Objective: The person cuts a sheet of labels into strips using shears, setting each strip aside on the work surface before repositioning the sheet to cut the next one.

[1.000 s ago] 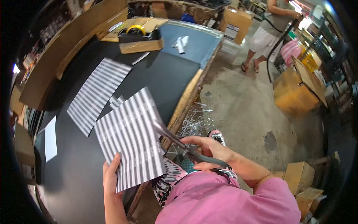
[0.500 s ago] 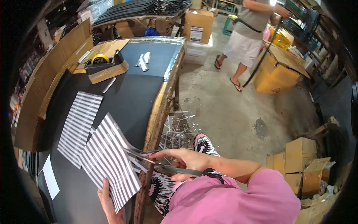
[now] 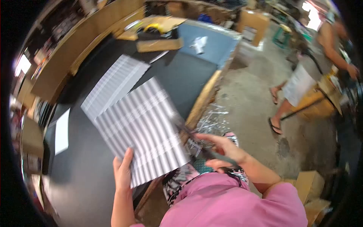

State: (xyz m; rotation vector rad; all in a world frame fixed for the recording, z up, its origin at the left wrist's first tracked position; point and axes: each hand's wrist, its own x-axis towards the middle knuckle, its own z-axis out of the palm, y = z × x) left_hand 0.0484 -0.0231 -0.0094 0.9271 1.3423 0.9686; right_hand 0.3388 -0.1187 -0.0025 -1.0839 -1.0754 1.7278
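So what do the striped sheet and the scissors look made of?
Striped sheet: likely paper or thin card, matte; it holds flat in the left hand. Scissors in the right hand: blades look like grey metal, handles dark, probably plastic; blur leaves that open.

second sheet (image 3: 113, 83) on table (image 3: 90, 166), behind held sheet (image 3: 143, 128), scissors (image 3: 200, 145) right

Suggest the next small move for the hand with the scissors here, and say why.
Probably close the scissors and run the cut further along the right edge of the striped sheet. The right hand has the blades at that edge, the left hand grips the sheet's lower corner, and cut strips already litter the floor.
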